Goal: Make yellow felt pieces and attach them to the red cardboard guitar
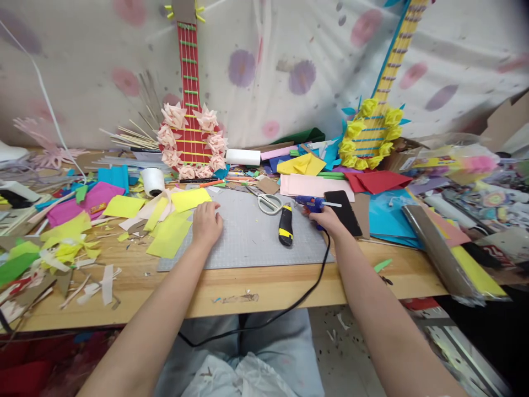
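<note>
My left hand (207, 223) rests on the left part of the grey cutting mat (243, 242), its fingers loosely curled with nothing visible in them. Sheets of yellow paper (169, 234) lie just beside it. At the mat's right edge, my right hand (326, 219) is closed around a blue hot glue gun (311, 204), whose clear glue stick sticks out of the back. The gun's black cord (300, 300) drops over the table edge towards my lap. Between the hands lie a black and yellow utility knife (285, 226) and scissors (269, 204) with pale handles.
A red paper guitar (190, 138) with pink flowers and a yellow one (370, 135) with yellow flowers lean at the back. A black phone (343, 212) lies right of the glue gun. Paper scraps (78, 242) cover the left; a white cup (152, 181) lies tipped.
</note>
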### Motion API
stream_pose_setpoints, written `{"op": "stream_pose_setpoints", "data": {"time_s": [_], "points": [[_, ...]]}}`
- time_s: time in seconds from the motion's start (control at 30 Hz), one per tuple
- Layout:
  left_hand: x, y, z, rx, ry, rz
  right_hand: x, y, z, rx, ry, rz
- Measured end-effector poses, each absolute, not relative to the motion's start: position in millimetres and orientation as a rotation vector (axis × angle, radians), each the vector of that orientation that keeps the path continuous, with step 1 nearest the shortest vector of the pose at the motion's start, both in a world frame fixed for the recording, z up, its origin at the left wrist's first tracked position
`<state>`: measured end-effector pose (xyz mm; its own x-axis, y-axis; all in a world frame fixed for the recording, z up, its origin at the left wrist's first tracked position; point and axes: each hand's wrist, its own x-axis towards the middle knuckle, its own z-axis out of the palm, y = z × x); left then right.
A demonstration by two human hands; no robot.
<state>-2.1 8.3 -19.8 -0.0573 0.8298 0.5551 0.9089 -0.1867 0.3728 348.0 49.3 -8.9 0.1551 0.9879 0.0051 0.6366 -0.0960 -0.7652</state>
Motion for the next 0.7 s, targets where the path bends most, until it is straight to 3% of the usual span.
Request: {"op": "stream_pose_setpoints", "data": {"time_s": [0.23,0.47,0.7], "points": [[-4,6,-19,-2.042,-1.958,-1.120,341,44,-8,-2.032,-1.555,0.498],[-29,4,-5,-1.866,-2.109,-1.103,353,24,5,-1.893,-1.757,0.468],[-102,-8,20,-1.607,-2.668,-0.745,340,-11,29,-2.296,-1.797,0.107]]}}
